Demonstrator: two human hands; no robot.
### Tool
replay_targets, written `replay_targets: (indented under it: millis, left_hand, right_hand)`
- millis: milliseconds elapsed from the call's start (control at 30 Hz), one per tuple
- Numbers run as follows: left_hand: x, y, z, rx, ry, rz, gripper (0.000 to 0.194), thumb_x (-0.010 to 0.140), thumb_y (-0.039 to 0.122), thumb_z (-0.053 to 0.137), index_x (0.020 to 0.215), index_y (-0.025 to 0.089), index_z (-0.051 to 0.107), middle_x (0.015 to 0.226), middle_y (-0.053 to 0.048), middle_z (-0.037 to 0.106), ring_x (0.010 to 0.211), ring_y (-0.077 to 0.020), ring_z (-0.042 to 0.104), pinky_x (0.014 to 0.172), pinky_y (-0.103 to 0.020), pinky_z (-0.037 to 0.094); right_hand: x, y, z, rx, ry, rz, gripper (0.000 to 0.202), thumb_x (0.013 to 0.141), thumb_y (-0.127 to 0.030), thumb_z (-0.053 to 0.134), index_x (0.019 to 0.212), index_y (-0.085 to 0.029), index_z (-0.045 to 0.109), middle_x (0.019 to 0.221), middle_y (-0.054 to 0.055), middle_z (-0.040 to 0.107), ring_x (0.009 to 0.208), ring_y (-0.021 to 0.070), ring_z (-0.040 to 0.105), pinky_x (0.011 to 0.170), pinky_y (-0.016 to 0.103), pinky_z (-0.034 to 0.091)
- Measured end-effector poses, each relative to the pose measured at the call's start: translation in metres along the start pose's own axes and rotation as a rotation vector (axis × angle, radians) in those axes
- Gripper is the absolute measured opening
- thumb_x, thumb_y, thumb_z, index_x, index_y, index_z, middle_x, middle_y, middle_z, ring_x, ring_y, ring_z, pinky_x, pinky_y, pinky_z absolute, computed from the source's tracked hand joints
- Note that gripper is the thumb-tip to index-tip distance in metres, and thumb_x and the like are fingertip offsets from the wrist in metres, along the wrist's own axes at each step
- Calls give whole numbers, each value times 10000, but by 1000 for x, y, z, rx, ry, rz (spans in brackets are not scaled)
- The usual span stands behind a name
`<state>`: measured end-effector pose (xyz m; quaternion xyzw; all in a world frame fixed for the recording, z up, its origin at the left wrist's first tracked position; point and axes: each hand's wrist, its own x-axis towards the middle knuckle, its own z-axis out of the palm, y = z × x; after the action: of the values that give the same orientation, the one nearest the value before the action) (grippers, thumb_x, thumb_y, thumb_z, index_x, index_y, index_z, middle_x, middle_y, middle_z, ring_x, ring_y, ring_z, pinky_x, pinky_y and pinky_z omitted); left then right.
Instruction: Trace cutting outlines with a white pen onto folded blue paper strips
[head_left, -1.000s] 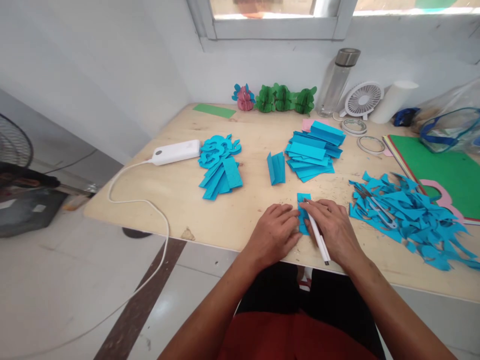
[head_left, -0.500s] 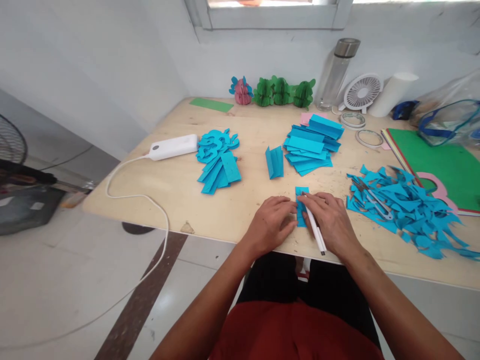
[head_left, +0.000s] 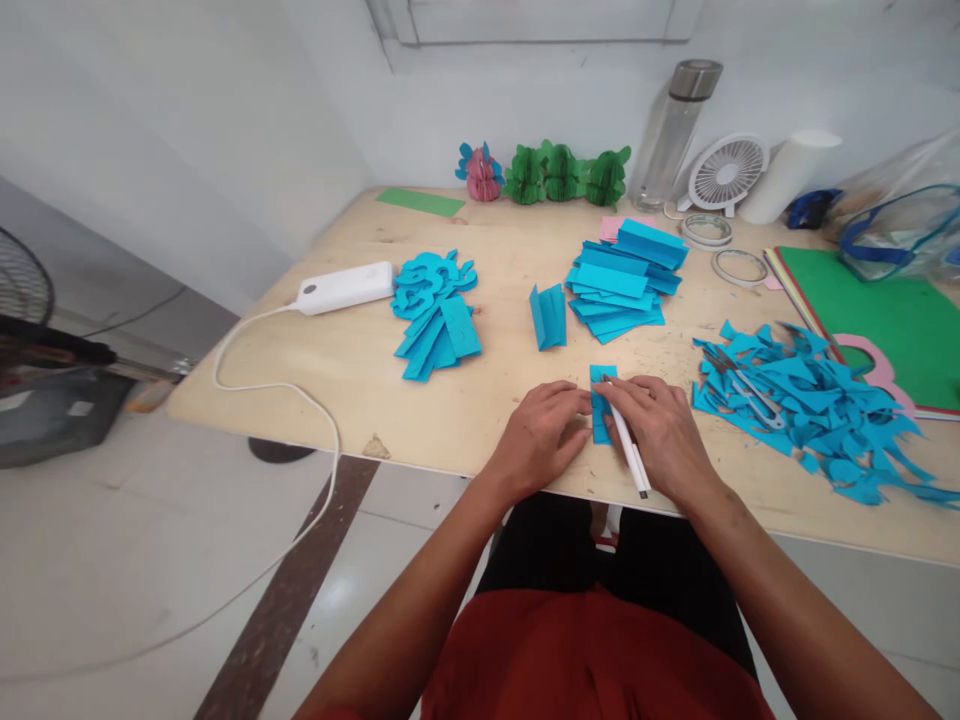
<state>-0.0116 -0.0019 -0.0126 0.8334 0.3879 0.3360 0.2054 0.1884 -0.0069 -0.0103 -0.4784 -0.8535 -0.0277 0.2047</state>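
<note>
**Both hands on a small blue paper strip at the near edge of the bench**

Going left to right: a white power bank [head_left: 346, 287] with its cable trailing off the left edge of the bench [head_left: 480, 420], then a pile of cut blue paper shapes [head_left: 435, 310] just beside it. A folded blue piece [head_left: 549, 316] stands up near the middle, with a stack of blue paper rectangles [head_left: 622, 280] right next to it.

Close to the near edge, the left hand [head_left: 540, 435] lies flat, fingers stretched out and pressing the left side of a small blue paper strip [head_left: 600, 410]. The right hand [head_left: 660, 435] rests on the strip's right side, fingers closed around a white pen [head_left: 626, 450] whose tip sits at the strip's top end.

Further right there's a big heap of blue paper scraps [head_left: 817, 415] with small snips [head_left: 746, 390] lying on top, and green card sheets [head_left: 892, 330] at the right edge. Along the far edge: paper honeycomb decorations [head_left: 555, 172], a clear bottle [head_left: 671, 130], and a little white fan [head_left: 726, 172].
</note>
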Motion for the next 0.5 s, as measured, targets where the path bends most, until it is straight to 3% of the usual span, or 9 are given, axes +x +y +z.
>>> replay_targets:
  millis: [300,500]
  left_hand:
    - [2,4,1,161,-50,42,173,879,237,565,1032,160,594,1252,-103,635,1258,-297,505,1078,-495,422]
    - [8,7,-1,198,-92,0,364,819,268,658,1145,170,527,1337,-132,577,1313,-324,459,1064,-521,416]
  right_hand:
    - [0,1,2,-3,14,-8,425,948,-239,488,1372,-241,512,1251,57,666,1094,283,501,832,403,350]
    - [0,2,2,-13,26,-22,451,932,-224,499,1383,-243,505,1238,66,671,1084,287,509,827,411,361]
